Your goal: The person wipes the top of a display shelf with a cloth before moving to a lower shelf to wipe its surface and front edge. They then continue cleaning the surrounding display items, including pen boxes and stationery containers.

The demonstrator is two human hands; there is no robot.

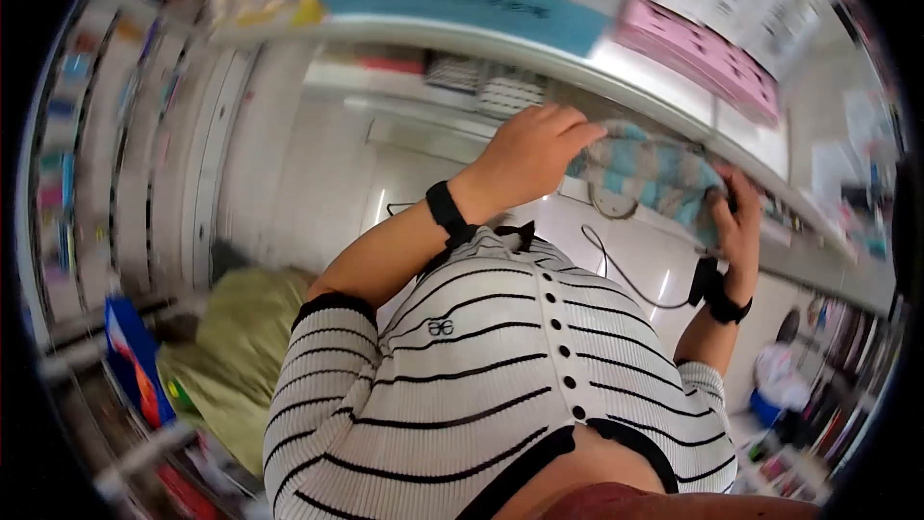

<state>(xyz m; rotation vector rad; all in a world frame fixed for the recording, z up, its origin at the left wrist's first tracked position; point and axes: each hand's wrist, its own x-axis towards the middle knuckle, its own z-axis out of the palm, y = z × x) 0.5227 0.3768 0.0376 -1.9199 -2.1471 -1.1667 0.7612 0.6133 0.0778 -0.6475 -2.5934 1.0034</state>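
Observation:
A blue and grey-beige checked cloth (647, 171) is stretched between my two hands, just below the edge of a white shelf. At its left end, my left hand (534, 154) is closed on the cloth, with thumb and fingers pinching a corner. The other end is gripped by my right hand (737, 220), whose fingers are bent around the fabric. Black bands sit on both wrists, and a dark cable (626, 281) runs from the right one. Motion blur softens the cloth's outline.
Above the hands runs a white shelf (423, 36) with a blue label strip (462, 5) and a pink display box (698, 56). Dark patterned boxes (510, 94) sit lower down. On the left are stocked racks and an olive-green bag (236, 356). Tiled floor shows below.

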